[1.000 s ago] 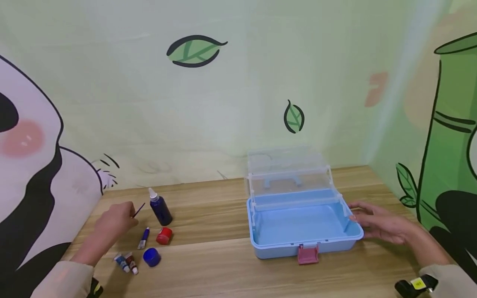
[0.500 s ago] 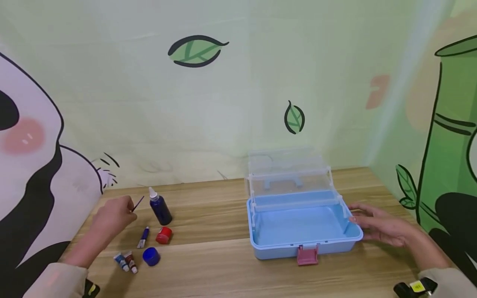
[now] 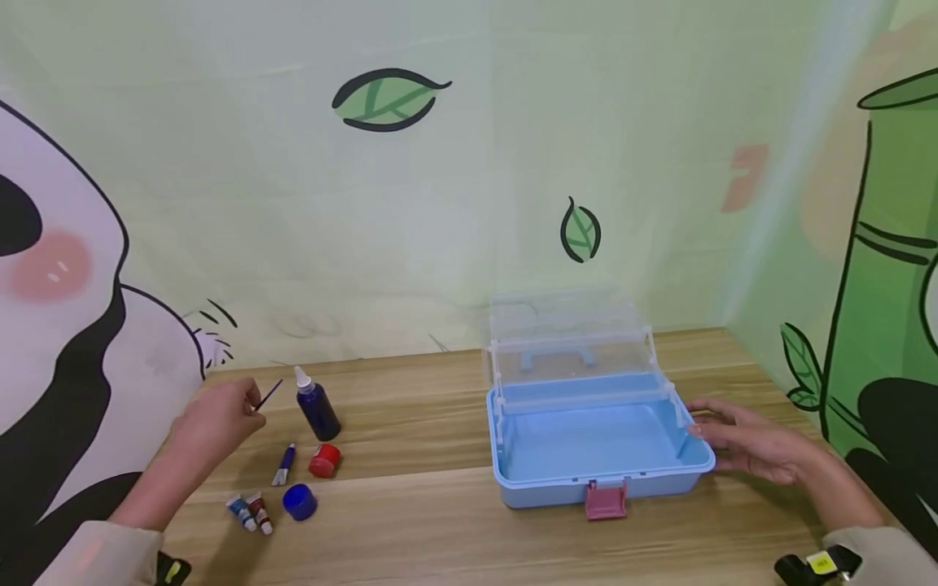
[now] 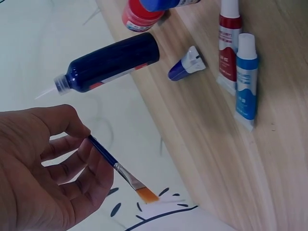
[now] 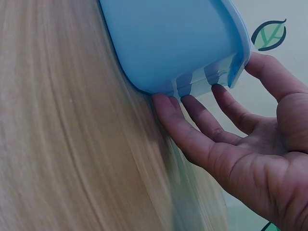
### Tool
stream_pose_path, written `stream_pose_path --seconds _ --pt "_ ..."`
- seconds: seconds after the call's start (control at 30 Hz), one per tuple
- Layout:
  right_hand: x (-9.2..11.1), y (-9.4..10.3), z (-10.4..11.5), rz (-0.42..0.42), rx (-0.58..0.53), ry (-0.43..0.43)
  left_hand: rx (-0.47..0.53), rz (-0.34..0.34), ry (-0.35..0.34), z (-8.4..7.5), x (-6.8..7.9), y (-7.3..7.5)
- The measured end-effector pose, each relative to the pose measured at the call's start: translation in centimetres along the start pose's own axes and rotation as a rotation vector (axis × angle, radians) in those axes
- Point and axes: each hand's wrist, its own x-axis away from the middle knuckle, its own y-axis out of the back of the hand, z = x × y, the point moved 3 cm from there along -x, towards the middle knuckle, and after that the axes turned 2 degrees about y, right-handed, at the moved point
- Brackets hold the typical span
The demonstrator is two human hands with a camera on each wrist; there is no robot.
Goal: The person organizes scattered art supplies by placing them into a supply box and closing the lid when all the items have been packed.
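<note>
My left hand (image 3: 220,419) pinches a thin, dark blue-handled paintbrush (image 4: 113,161) between thumb and fingertip, raised at the left of the table. The brush has a silver ferrule and flat orange bristles. Just right of it stands a dark blue bottle (image 3: 318,409) with a white nozzle. On the right, a light blue plastic box (image 3: 550,493) stands with its clear lid (image 3: 560,325) raised and a pink latch (image 3: 606,501) in front. With fingers spread and extended, my right hand (image 3: 758,443) touches the box's right side, the thumb at its rim.
A red paint jar (image 3: 325,461) and a blue jar (image 3: 300,502) stand near the bottle. Lying by them are a dark blue paint tube (image 3: 284,465), a light blue tube (image 3: 241,513) and a red tube (image 3: 260,513). A printed wall cloth (image 3: 410,244) rises behind the table.
My left hand has risen a little and drifted slightly left and away from me, still pinching the paintbrush. My right hand and the box have stayed put.
</note>
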Motion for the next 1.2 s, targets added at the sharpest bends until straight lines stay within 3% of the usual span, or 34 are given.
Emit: stream_pose_path --seconds 0.3,1.2 --pt "0.0 -0.1 -0.2 -0.006 -0.017 -0.007 0.011 -0.065 -0.022 -0.7 0.3 1.5" --pt "0.0 0.0 -0.1 -0.002 -0.022 0.000 -0.004 -0.099 -0.079 -4.4 0.2 3.0"
